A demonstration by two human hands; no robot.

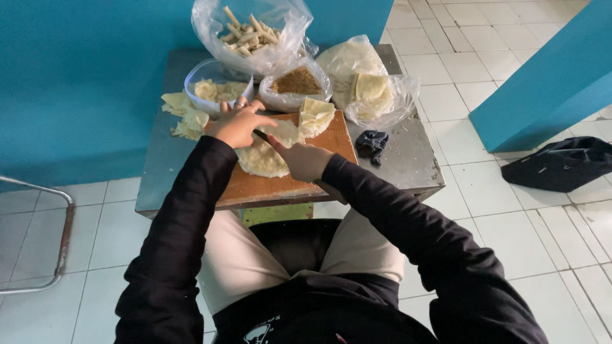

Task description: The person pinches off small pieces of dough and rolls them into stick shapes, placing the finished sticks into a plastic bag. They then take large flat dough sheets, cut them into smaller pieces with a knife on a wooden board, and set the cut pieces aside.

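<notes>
My right hand (pixel 306 159) was curled shut on a dark knife (pixel 262 136), the blade lying across the round flat wrapper (pixel 262 158) at the middle of the wooden cutting board (pixel 268 185). My left hand (pixel 237 124) lay open, palm down, fingers spread and pressing the wrapper's upper edge; it grasped nothing (a ring showed on one finger). The board sat on the metal counter (pixel 408 169), near its front edge. Just right of my hands, a stack of folded wrapper pieces (pixel 315 116) rested on the board's far corner. A dark cloth (pixel 371 144) lay on the counter beside the board. Loose trimmings (pixel 185 116) lay left of the board. Farther back stood a clear bowl (pixel 203 79) of wrapper pieces, a bag of brown filling (pixel 297 83), a bag of round wrappers (pixel 370 89), and, farthest, a bag of rolled sticks (pixel 250 32).
</notes>
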